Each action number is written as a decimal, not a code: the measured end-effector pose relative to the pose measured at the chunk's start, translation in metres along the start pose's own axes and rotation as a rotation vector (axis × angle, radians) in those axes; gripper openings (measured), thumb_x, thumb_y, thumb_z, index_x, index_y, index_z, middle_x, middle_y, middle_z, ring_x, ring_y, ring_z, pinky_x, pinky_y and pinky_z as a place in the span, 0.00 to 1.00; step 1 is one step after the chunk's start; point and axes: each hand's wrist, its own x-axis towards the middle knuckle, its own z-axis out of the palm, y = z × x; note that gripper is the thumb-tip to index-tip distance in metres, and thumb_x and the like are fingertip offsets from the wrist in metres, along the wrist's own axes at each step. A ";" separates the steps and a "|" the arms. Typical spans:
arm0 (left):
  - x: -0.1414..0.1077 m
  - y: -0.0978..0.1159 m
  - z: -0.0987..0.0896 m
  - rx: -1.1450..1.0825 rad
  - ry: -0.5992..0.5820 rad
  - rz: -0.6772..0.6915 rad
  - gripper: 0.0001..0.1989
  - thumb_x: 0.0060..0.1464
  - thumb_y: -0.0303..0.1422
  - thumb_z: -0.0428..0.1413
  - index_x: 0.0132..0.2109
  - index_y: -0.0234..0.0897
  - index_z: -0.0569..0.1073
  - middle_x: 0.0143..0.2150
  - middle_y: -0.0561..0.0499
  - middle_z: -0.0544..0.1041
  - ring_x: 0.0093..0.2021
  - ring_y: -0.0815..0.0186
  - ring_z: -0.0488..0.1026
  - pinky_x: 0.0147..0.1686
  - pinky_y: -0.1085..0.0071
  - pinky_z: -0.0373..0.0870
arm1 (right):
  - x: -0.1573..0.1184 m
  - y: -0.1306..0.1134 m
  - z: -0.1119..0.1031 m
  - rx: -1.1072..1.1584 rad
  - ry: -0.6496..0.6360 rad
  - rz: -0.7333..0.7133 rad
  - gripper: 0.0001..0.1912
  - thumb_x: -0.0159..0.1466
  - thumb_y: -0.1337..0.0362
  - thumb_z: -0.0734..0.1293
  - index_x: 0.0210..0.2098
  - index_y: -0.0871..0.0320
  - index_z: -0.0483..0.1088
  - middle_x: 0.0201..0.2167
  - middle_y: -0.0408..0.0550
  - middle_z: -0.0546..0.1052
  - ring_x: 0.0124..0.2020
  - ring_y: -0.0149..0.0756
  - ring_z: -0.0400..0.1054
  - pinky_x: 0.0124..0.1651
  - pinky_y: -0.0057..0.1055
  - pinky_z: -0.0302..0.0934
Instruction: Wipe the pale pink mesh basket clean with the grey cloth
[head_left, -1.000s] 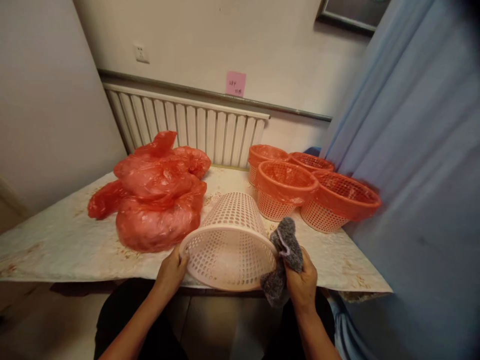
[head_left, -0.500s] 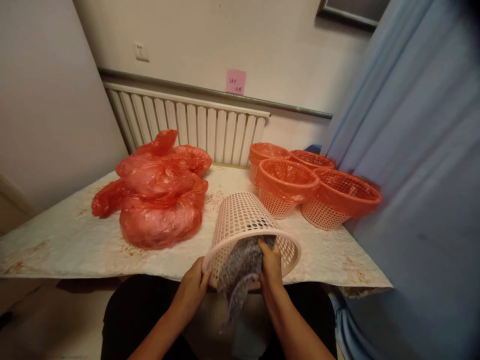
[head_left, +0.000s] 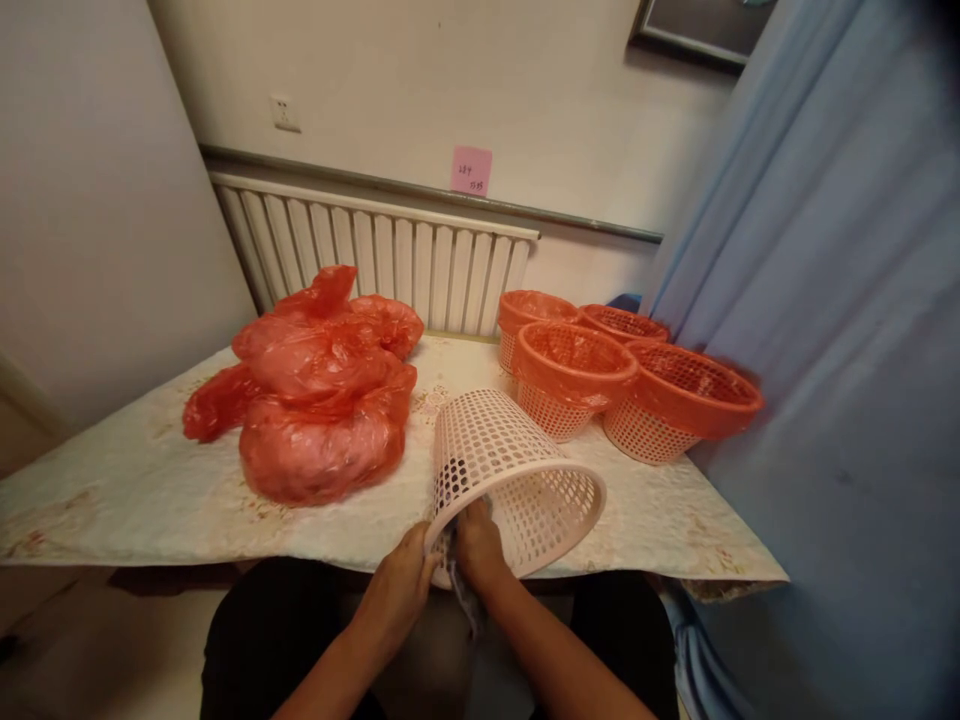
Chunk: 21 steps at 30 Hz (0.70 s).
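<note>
A pale pink perforated plastic basket lies tipped over at the table's front edge, its mouth facing me. My left hand grips the left side of its rim. Inside the mouth, on the left, is my right hand, its fingers closed around a grey cloth. Most of the cloth is hidden by the hand and the basket wall; one strip hangs below the rim between my hands.
Several baskets lined with red bags stand at the back right. Filled red plastic bags are piled on the left of the cloth-covered table. Behind are a radiator and a pink note; a blue curtain hangs at right.
My right hand has moved left and deeper into the basket with the grey cloth, so less cloth shows. The basket has shifted slightly, its mouth a little more visible.
</note>
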 end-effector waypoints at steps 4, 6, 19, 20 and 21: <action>0.000 0.009 0.002 -0.010 0.000 0.013 0.14 0.59 0.34 0.47 0.50 0.37 0.67 0.43 0.44 0.75 0.44 0.56 0.74 0.45 0.60 0.69 | 0.000 0.031 -0.009 -0.202 -0.064 0.004 0.19 0.61 0.71 0.57 0.48 0.56 0.72 0.47 0.55 0.73 0.46 0.47 0.66 0.46 0.39 0.62; 0.000 0.009 0.006 -0.025 0.035 -0.001 0.13 0.58 0.36 0.48 0.48 0.38 0.68 0.42 0.45 0.76 0.42 0.56 0.74 0.45 0.59 0.69 | -0.001 0.035 -0.010 -0.213 -0.046 0.012 0.20 0.63 0.70 0.57 0.51 0.55 0.71 0.48 0.55 0.72 0.47 0.47 0.65 0.47 0.39 0.62; -0.012 -0.052 0.045 -0.276 0.088 -0.169 0.13 0.46 0.35 0.53 0.40 0.36 0.70 0.40 0.45 0.79 0.42 0.53 0.75 0.46 0.55 0.71 | 0.007 0.016 -0.001 0.231 0.095 0.144 0.26 0.50 0.76 0.57 0.47 0.59 0.71 0.43 0.51 0.75 0.47 0.42 0.66 0.55 0.40 0.60; -0.012 -0.050 0.043 -0.269 0.083 -0.137 0.13 0.48 0.35 0.53 0.41 0.36 0.71 0.39 0.45 0.79 0.42 0.54 0.75 0.46 0.57 0.71 | 0.008 0.007 0.001 0.246 0.088 0.139 0.24 0.50 0.75 0.58 0.45 0.59 0.71 0.42 0.51 0.75 0.46 0.42 0.67 0.54 0.40 0.61; -0.011 -0.047 0.040 -0.253 0.082 -0.104 0.11 0.50 0.35 0.52 0.41 0.37 0.71 0.38 0.47 0.79 0.41 0.55 0.75 0.44 0.59 0.71 | 0.008 -0.002 0.003 0.259 0.083 0.125 0.23 0.51 0.74 0.59 0.45 0.58 0.71 0.42 0.50 0.75 0.46 0.42 0.68 0.53 0.40 0.62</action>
